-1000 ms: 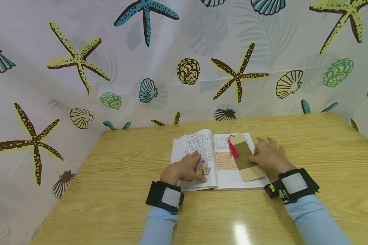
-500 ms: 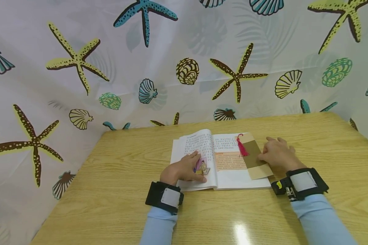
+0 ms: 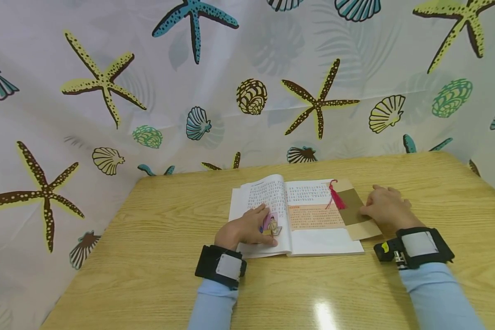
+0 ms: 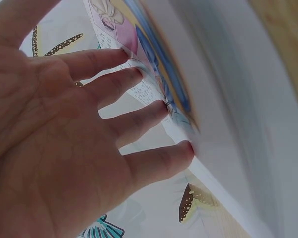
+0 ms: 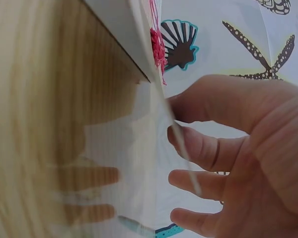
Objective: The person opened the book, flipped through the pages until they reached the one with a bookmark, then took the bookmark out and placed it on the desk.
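Note:
An open book (image 3: 319, 242) with printed pages lies on the wooden table. My left hand (image 3: 247, 229) rests on its left page beside a small coloured picture (image 3: 273, 224). In the left wrist view, the spread fingertips (image 4: 184, 152) touch the paper. A beige bookmark (image 3: 353, 208) with a brown panel and a red tassel (image 3: 336, 198) overlaps the outer part of the right page and sticks out past its edge. My right hand (image 3: 387, 208) pinches the bookmark's right side between thumb and index finger, while the other fingers stay off the card in the right wrist view.
The wooden table (image 3: 169, 220) extends around the book on every side. Behind it hangs a pale cloth (image 3: 222, 82) printed with starfish and shells. Both wrists carry black straps (image 3: 425, 247) with small cameras.
My right hand has slid the bookmark to the right across the right page, uncovering more of the orange text block and moving past the book's edge. My left hand has stayed in place.

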Demonstrator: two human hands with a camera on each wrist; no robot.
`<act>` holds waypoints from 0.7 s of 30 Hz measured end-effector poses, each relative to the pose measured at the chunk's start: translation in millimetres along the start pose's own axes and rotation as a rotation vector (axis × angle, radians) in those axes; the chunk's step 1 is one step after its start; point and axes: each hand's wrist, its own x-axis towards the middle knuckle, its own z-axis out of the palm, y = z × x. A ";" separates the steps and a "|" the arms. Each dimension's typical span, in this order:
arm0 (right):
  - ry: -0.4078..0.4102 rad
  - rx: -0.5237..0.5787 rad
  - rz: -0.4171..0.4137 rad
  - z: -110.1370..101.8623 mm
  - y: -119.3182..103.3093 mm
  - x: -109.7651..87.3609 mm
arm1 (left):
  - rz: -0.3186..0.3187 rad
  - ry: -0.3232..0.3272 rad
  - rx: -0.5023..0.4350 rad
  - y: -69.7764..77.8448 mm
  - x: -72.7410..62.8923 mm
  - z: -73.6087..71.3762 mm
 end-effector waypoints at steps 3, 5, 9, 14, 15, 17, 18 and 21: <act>-0.005 -0.006 0.014 -2.5 4.2 -1.5 | 0.001 -0.001 -0.004 0.0 -0.5 -0.2; -0.010 -0.014 0.023 -4.1 6.6 -2.6 | 0.004 -0.001 -0.004 -0.1 -0.7 -0.2; -0.015 -0.011 0.043 -7.0 11.9 -4.8 | 0.006 -0.001 -0.005 -0.6 -0.9 -0.1; -0.018 -0.005 0.060 -9.1 20.8 -5.4 | 0.003 0.000 0.000 -1.3 -0.4 0.4; -0.019 -0.010 0.062 -9.3 22.7 -5.4 | 0.003 0.000 0.001 -1.4 -0.4 0.5; -0.021 -0.015 0.072 -9.3 25.7 -5.7 | 0.003 0.001 0.002 -1.5 -0.4 0.5; -0.024 -0.019 0.080 -9.7 27.1 -6.1 | 0.003 0.001 0.001 -1.6 -0.4 0.5; -0.030 -0.027 0.102 -11.4 31.7 -7.7 | 0.005 0.000 0.002 -1.7 -0.3 0.6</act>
